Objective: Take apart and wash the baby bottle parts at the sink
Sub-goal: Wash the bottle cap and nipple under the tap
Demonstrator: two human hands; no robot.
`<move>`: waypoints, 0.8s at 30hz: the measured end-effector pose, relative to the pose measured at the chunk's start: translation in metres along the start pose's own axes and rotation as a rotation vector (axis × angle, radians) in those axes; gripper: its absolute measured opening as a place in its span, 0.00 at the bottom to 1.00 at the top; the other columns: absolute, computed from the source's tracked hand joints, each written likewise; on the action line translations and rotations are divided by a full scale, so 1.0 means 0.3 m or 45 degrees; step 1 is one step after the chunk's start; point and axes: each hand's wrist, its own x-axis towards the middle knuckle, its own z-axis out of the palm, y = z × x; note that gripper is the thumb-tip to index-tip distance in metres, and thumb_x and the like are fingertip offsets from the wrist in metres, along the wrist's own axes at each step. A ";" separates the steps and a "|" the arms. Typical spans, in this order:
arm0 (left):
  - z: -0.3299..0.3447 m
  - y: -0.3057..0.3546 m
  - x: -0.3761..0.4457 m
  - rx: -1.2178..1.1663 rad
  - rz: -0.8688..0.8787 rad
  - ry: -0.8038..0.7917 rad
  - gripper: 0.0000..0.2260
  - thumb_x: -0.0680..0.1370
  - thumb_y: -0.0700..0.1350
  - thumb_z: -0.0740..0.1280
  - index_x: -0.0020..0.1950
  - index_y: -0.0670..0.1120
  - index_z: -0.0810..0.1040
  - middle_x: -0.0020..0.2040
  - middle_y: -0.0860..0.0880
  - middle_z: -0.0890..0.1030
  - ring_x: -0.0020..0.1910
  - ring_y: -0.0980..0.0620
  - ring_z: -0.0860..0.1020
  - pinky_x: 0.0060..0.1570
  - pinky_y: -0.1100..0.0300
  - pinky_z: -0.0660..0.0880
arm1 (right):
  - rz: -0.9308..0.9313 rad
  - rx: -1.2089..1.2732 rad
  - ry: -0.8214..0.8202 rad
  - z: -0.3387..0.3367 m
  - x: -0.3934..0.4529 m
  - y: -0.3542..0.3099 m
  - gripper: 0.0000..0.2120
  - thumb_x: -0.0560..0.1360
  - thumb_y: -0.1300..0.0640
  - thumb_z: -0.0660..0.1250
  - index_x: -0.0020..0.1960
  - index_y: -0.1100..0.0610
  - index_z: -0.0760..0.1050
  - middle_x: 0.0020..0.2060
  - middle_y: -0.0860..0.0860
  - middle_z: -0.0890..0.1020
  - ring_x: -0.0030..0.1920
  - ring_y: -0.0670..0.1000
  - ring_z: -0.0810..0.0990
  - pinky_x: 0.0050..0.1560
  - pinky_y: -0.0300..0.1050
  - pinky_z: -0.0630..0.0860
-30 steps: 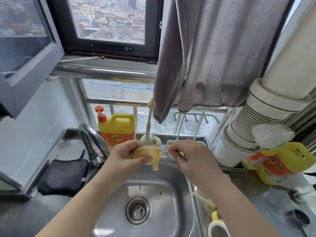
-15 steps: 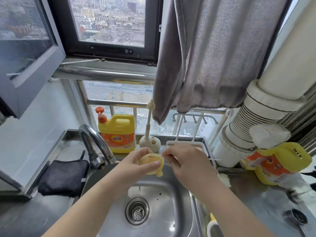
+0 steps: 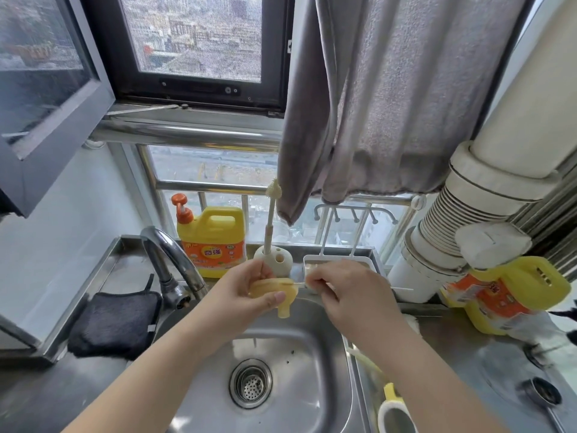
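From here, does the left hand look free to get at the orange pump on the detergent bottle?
Probably not yet: the left hand grips the yellow bottle cap over the sink. The path to the orange pump looks open, the faucet standing to its left.

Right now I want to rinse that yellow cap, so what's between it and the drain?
Nothing: the head view shows only bare sink floor between the cap and the drain below it.
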 end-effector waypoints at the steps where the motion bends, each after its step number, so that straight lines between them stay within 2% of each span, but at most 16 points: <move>1: 0.010 0.001 0.004 0.030 0.009 -0.001 0.12 0.67 0.48 0.72 0.43 0.44 0.74 0.36 0.51 0.77 0.36 0.55 0.73 0.39 0.62 0.68 | -0.027 0.003 -0.008 0.004 0.006 -0.016 0.05 0.65 0.57 0.64 0.34 0.47 0.75 0.29 0.43 0.78 0.32 0.49 0.77 0.26 0.43 0.72; 6: -0.009 0.006 0.011 0.024 0.031 0.030 0.05 0.68 0.48 0.71 0.39 0.54 0.76 0.35 0.55 0.77 0.36 0.56 0.73 0.39 0.62 0.68 | 0.019 0.038 -0.042 0.012 -0.001 0.005 0.04 0.66 0.56 0.66 0.36 0.47 0.77 0.31 0.43 0.79 0.34 0.48 0.77 0.28 0.44 0.73; 9: -0.008 0.001 0.006 0.011 0.051 0.018 0.06 0.69 0.45 0.72 0.38 0.55 0.76 0.34 0.57 0.77 0.34 0.59 0.73 0.37 0.66 0.66 | 0.020 0.021 -0.018 0.005 -0.002 0.006 0.04 0.65 0.55 0.67 0.36 0.46 0.77 0.30 0.42 0.79 0.33 0.46 0.77 0.27 0.40 0.71; 13: 0.006 -0.002 0.010 0.001 0.029 0.027 0.05 0.67 0.48 0.71 0.37 0.56 0.76 0.34 0.56 0.76 0.34 0.58 0.72 0.37 0.65 0.66 | -0.014 -0.004 -0.039 0.016 0.007 -0.034 0.04 0.66 0.55 0.66 0.36 0.46 0.76 0.30 0.42 0.78 0.33 0.48 0.77 0.27 0.41 0.71; 15: -0.015 -0.001 0.010 -0.041 -0.003 0.045 0.07 0.66 0.49 0.73 0.38 0.53 0.76 0.36 0.55 0.76 0.37 0.55 0.72 0.41 0.61 0.67 | 0.071 0.033 -0.093 0.006 -0.001 -0.011 0.04 0.68 0.54 0.64 0.37 0.47 0.77 0.32 0.44 0.80 0.36 0.49 0.78 0.30 0.44 0.74; 17: -0.033 0.001 0.007 -0.131 -0.032 0.052 0.15 0.64 0.53 0.75 0.43 0.47 0.76 0.39 0.49 0.76 0.40 0.52 0.73 0.44 0.58 0.69 | 0.173 0.112 -0.181 -0.006 -0.011 0.011 0.07 0.69 0.53 0.61 0.39 0.48 0.78 0.36 0.45 0.82 0.40 0.50 0.79 0.36 0.46 0.75; 19: -0.031 0.001 0.006 -0.234 -0.050 0.047 0.21 0.61 0.53 0.76 0.44 0.42 0.75 0.39 0.47 0.76 0.40 0.51 0.73 0.42 0.62 0.70 | 0.201 0.167 -0.205 -0.009 -0.004 0.002 0.09 0.70 0.51 0.60 0.41 0.48 0.79 0.38 0.45 0.83 0.42 0.49 0.79 0.40 0.46 0.75; 21: -0.021 0.009 0.003 -0.323 -0.060 0.027 0.20 0.63 0.51 0.76 0.45 0.41 0.74 0.38 0.48 0.77 0.40 0.51 0.74 0.41 0.65 0.72 | 0.214 0.233 -0.200 -0.009 0.006 -0.026 0.10 0.70 0.50 0.60 0.43 0.47 0.80 0.39 0.44 0.83 0.42 0.48 0.79 0.42 0.45 0.75; 24: -0.031 0.013 -0.002 -0.507 -0.105 0.015 0.23 0.59 0.51 0.80 0.46 0.42 0.76 0.42 0.45 0.79 0.43 0.48 0.76 0.49 0.55 0.72 | 0.248 0.306 -0.199 -0.007 -0.002 -0.025 0.07 0.71 0.53 0.63 0.44 0.48 0.80 0.38 0.43 0.82 0.40 0.45 0.77 0.41 0.44 0.74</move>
